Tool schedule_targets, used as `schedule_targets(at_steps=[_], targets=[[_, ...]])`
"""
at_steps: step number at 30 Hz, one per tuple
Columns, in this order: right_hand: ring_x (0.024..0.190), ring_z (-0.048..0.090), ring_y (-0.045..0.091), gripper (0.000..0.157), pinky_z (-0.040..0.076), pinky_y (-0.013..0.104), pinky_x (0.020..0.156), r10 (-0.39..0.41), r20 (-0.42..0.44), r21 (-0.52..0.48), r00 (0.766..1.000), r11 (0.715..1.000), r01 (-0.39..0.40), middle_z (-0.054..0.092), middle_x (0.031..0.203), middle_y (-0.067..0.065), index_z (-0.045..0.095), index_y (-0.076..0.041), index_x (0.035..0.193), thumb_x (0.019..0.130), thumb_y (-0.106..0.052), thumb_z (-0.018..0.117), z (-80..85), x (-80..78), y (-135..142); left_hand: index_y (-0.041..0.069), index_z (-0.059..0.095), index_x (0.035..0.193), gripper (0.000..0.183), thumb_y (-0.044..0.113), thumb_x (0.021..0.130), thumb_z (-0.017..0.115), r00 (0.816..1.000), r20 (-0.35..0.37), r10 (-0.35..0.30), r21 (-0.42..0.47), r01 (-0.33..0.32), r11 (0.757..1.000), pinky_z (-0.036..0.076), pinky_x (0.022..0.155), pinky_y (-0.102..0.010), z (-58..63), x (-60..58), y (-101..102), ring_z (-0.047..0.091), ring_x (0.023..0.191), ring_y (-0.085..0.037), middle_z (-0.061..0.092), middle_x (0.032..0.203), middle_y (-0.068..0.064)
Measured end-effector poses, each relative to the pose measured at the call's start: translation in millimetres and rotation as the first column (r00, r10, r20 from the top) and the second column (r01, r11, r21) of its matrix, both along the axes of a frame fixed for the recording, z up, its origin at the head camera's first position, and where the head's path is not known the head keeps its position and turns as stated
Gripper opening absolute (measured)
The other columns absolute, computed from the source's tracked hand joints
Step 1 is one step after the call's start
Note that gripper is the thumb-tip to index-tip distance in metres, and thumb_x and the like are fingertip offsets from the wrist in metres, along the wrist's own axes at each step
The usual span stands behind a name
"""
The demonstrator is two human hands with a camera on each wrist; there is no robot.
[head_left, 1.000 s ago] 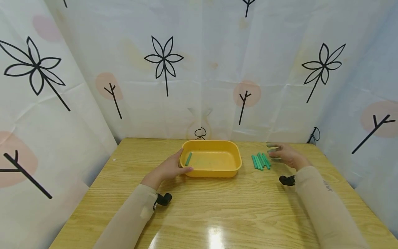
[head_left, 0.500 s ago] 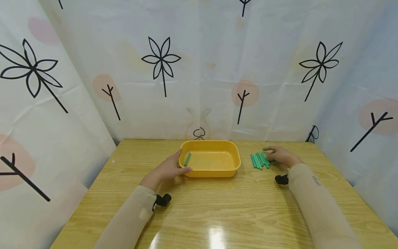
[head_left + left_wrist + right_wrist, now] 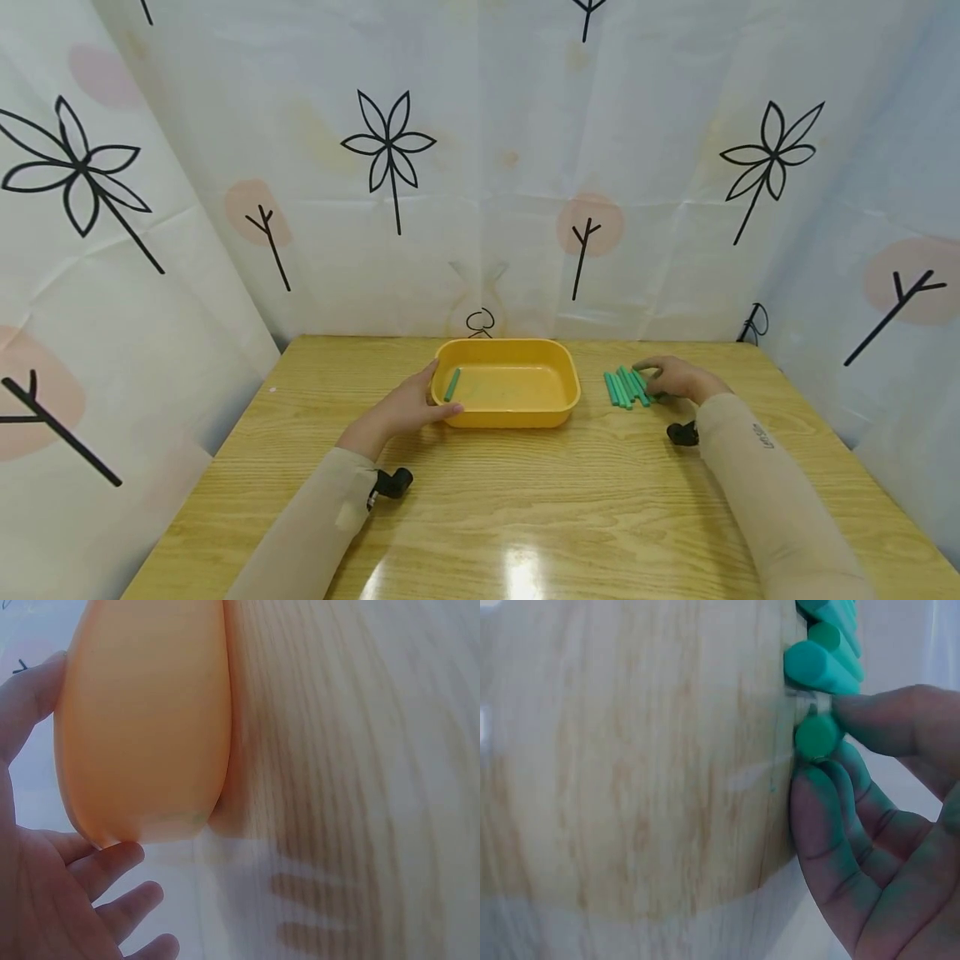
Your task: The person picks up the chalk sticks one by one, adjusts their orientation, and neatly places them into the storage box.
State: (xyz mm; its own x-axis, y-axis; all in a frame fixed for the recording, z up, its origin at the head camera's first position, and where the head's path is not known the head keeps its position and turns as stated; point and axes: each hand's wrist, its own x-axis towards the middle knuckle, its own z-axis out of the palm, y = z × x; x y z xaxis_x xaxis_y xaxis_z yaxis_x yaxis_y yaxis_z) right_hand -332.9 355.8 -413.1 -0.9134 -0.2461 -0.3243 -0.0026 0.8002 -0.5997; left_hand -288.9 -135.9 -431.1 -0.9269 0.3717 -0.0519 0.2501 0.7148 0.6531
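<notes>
My left hand (image 3: 399, 412) holds the left end of a yellow plastic tub (image 3: 517, 417), its thumb on the near rim. In the left wrist view the thumb and fingers lie along the tub's end (image 3: 146, 712). One green chalk stick (image 3: 452, 385) leans inside, near the left wall. To the right of the tub, my right hand (image 3: 678, 378) is at the right end of a row of green chalk sticks (image 3: 621, 389). Seen from the right wrist, thumb and fingers pinch one chalk stick (image 3: 817, 737), beside the others (image 3: 821, 667). Green dust coats those fingers.
The wooden table (image 3: 540, 500) stands against a white patterned cloth (image 3: 487, 208) at the back, with more cloth at both sides. A black cable (image 3: 754, 323) shows at the back right corner. Black wrist cameras sit at both sleeves.
My right hand has moved left and down to the row of chalk, and its fingers have closed on the rightmost stick. The left hand stays on the tub.
</notes>
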Motion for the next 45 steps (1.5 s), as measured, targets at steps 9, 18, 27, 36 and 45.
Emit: schedule_targets(at_steps=[9,18,27,36,45], targets=[[0.093,0.052,0.031,0.067,0.046,0.037,0.072,-0.056,0.022,0.003,0.998,0.998,0.056,0.042,0.136,0.038,0.043,0.009,0.144,0.082,0.004,0.065,1.9,8.2,-4,0.007,0.008,0.162,0.113,0.064,0.085,0.069,1.000,0.009,-0.001,0.010,0.001,1.000,0.030,0.114,-0.054,0.0,1.9,-1,0.038,0.141,-0.038,0.024,0.162,-0.021],[0.082,0.056,0.025,0.074,0.051,0.042,0.073,-0.135,0.153,-0.265,0.979,0.949,0.172,0.056,0.109,0.022,0.022,0.007,0.153,0.090,0.002,0.060,5.8,19.6,-4,0.008,0.008,0.162,0.112,0.062,0.086,0.070,1.000,0.003,0.002,-0.004,-0.002,1.000,0.030,0.115,-0.053,-1.3,0.5,-1,0.034,0.143,-0.037,0.024,0.162,-0.021],[0.087,0.052,0.025,0.074,0.049,0.046,0.084,-0.131,0.140,-0.386,0.981,0.906,0.176,0.047,0.115,0.020,0.017,0.003,0.156,0.094,0.000,0.058,29.9,30.1,-16,0.008,0.009,0.162,0.110,0.060,0.086,0.071,1.000,0.002,0.011,-0.009,-0.011,1.000,0.030,0.114,-0.053,2.2,1.4,-2,0.034,0.143,-0.038,0.026,0.161,-0.021],[0.095,0.058,0.025,0.073,0.053,0.040,0.086,-0.106,0.090,-0.466,0.990,0.874,0.137,0.042,0.126,0.025,0.015,0.002,0.157,0.098,-0.003,0.059,54.9,38.6,-34,0.005,0.010,0.161,0.110,0.060,0.087,0.070,1.000,-0.015,-0.005,0.009,0.005,1.000,0.029,0.115,-0.053,1.0,0.7,-1,0.032,0.145,-0.037,0.027,0.161,-0.021],[0.089,0.059,0.020,0.070,0.056,0.035,0.082,-0.062,0.057,-0.555,0.996,0.828,0.084,0.040,0.126,0.024,0.017,0.000,0.157,0.099,0.001,0.056,76.4,48.3,-63,0.007,0.009,0.162,0.112,0.061,0.086,0.070,1.000,-0.005,-0.001,0.012,0.001,1.000,0.029,0.115,-0.052,0.4,0.8,-1,0.033,0.144,-0.036,0.027,0.161,-0.020]])
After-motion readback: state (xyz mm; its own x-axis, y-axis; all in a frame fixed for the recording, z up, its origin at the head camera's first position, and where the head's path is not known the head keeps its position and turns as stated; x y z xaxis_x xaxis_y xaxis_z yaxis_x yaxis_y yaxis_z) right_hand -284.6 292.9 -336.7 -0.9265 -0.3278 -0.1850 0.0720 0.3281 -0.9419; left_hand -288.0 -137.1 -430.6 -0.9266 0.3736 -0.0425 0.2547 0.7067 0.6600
